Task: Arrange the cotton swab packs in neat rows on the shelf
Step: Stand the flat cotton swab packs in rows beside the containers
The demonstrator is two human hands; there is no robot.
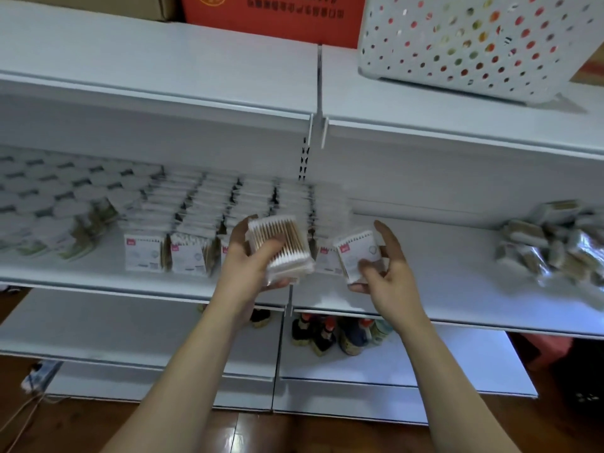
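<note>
- The white shelf (425, 289) carries upright rows of cotton swab packs (196, 223) running from its front edge to the back, left of the centre divider; a loose heap of packs (549, 243) lies near its right end.
- The left hand (248, 259) holds a clear pack (279, 248) flat, swab sticks showing, fingers curled round its edges, over the front edge.
- The right hand (389, 273) pinches a second pack (356, 253) by its lower edge, label up, thumb apart.
- Judged by look, the packs are light, stiff little boxes with slick film; gripping the narrow sides should keep them from sliding.
</note>
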